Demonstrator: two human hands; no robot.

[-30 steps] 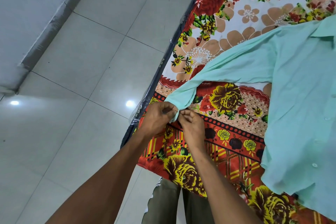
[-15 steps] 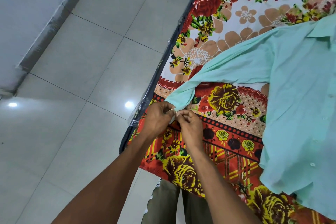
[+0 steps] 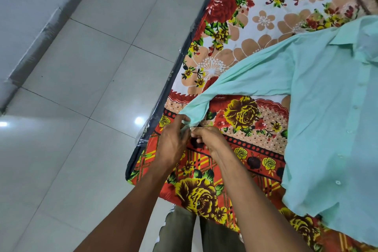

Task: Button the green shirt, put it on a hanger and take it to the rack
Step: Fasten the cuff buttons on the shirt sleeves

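The left hand [image 3: 172, 141] and right hand [image 3: 208, 139] pinch the sleeve cuff [image 3: 191, 115] of the green shirt [image 3: 331, 120] between them near the mattress edge. The pale mint shirt spreads rightward, front up, over the floral bedsheet [image 3: 241, 26].

A floral bedsheet [image 3: 241, 170] covers the mattress [image 3: 163, 96] above grey floor tiles [image 3: 86, 80].

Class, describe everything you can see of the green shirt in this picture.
The green shirt is pale mint, of thin, softly creased cloth, with a collar and a front row of small matching buttons. It lies spread flat on a floral bedsheet, one long sleeve stretched toward the bed's corner. There the left hand and right hand pinch its cuff, raised slightly off the sheet.
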